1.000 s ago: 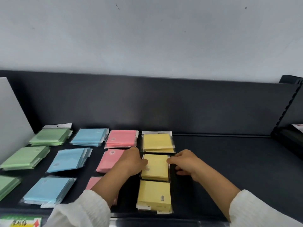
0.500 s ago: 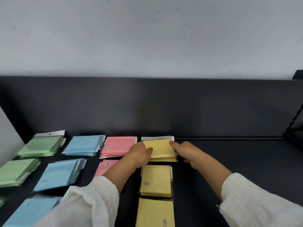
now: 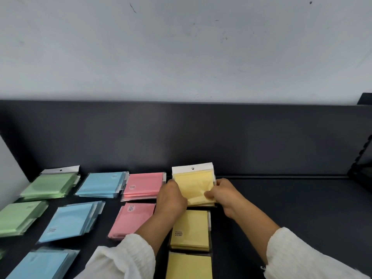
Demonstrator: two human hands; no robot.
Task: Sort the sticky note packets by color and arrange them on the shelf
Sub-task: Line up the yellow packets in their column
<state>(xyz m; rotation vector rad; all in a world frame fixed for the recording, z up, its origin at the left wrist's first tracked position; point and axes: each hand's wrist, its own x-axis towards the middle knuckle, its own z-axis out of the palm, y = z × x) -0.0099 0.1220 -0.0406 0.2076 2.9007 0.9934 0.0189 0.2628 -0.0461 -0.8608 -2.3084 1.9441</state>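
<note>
Fingers (image 3: 209, 195) of our right hand (image 3: 226, 195) curl over the right edge of the rear yellow packet stack (image 3: 194, 185), thumb on top, while our left hand (image 3: 171, 198) presses against its left edge; both hands grip the stack, tilting it up near the back edge of the dark shelf (image 3: 291, 208). Two more yellow stacks (image 3: 190, 231) lie in a column toward the front edge. Just left, a pink column (image 3: 144, 185) runs front to back, then a blue column (image 3: 102, 184), then a green column (image 3: 49, 186) nearest the left edge. White sleeves (image 3: 124, 256) cover both our forearms.
</note>
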